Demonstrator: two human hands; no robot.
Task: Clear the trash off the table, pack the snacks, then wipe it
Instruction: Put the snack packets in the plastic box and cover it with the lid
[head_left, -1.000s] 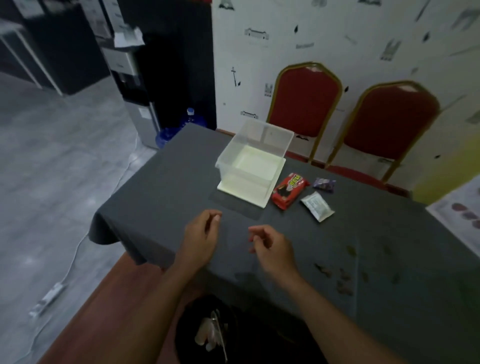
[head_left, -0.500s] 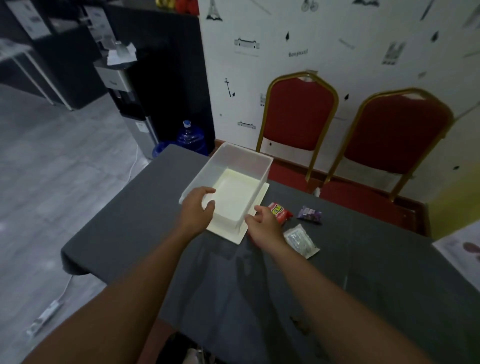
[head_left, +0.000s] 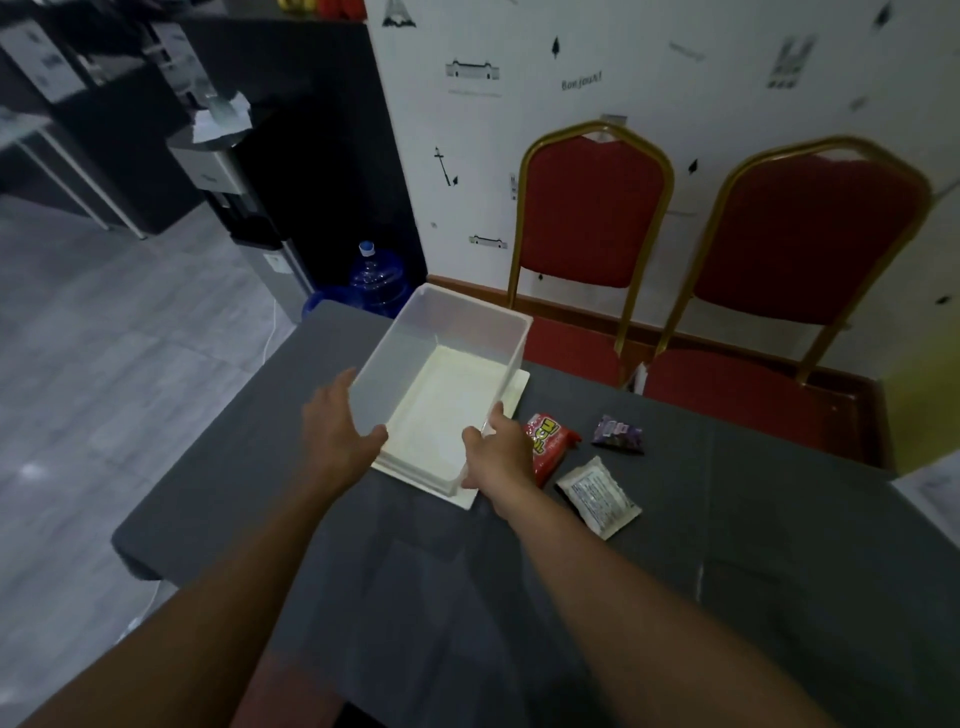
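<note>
A clear plastic box (head_left: 467, 322) stands on its white lid (head_left: 467, 500) on the dark grey table (head_left: 727, 545). My left hand (head_left: 340, 426) presses against the box's left wall, thumb at the near corner. Gripping the box's near right edge is my right hand (head_left: 501, 447). Three snack packets lie to the right of the box: a red one (head_left: 550, 439) partly behind my right hand, a small purple one (head_left: 618, 434), and a white one (head_left: 597, 496) closest to me.
Two red chairs with gold frames (head_left: 592, 218) (head_left: 810, 234) stand behind the table against the wall. A blue water bottle (head_left: 376, 275) and a dispenser (head_left: 228, 176) are on the floor to the far left. The table's left edge drops to grey floor.
Both hands reached forward from the near table to the box and took hold of its sides. My view moved closer and tilted up, and the bin below has left the frame.
</note>
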